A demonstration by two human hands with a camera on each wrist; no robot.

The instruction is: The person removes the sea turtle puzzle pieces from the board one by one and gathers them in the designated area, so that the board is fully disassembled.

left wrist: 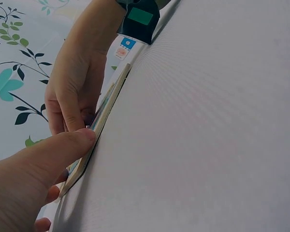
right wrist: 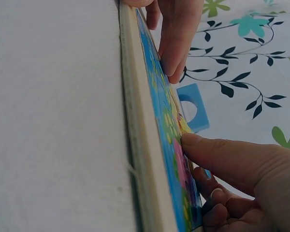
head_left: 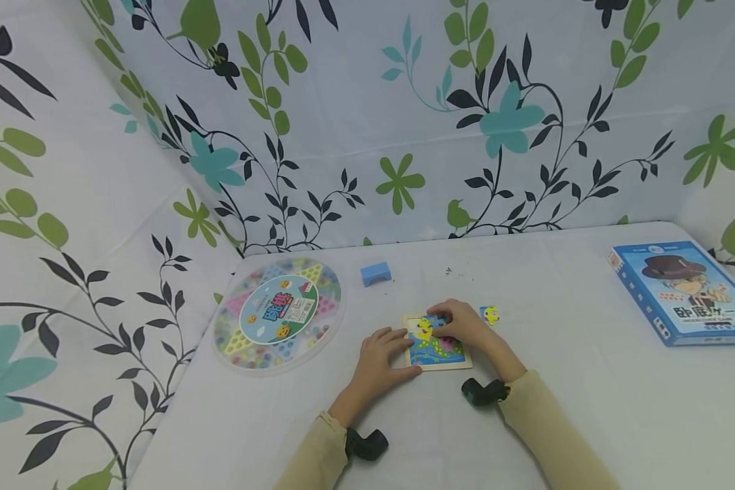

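A wooden jigsaw puzzle [head_left: 436,356] with a pale frame and a blue, yellow and pink picture lies on the white table. My left hand [head_left: 376,364] holds its left side. In the left wrist view, the thumb [left wrist: 83,138] rests along the near frame edge, with other fingers at the side. Over the upper right of the picture, my right hand [head_left: 465,324] pinches a blue puzzle piece [right wrist: 208,173] between thumb and fingers; the fingers hide most of it. Just right of that hand lies a loose yellow-and-blue puzzle piece [head_left: 490,314].
A round, clear-rimmed board game [head_left: 278,309] lies to the left. Behind the puzzle is a blue block with a curved cutout [head_left: 376,273]. A blue game box [head_left: 689,292] sits at the far right. Leaf-patterned cloth [head_left: 343,136] hangs behind the table.
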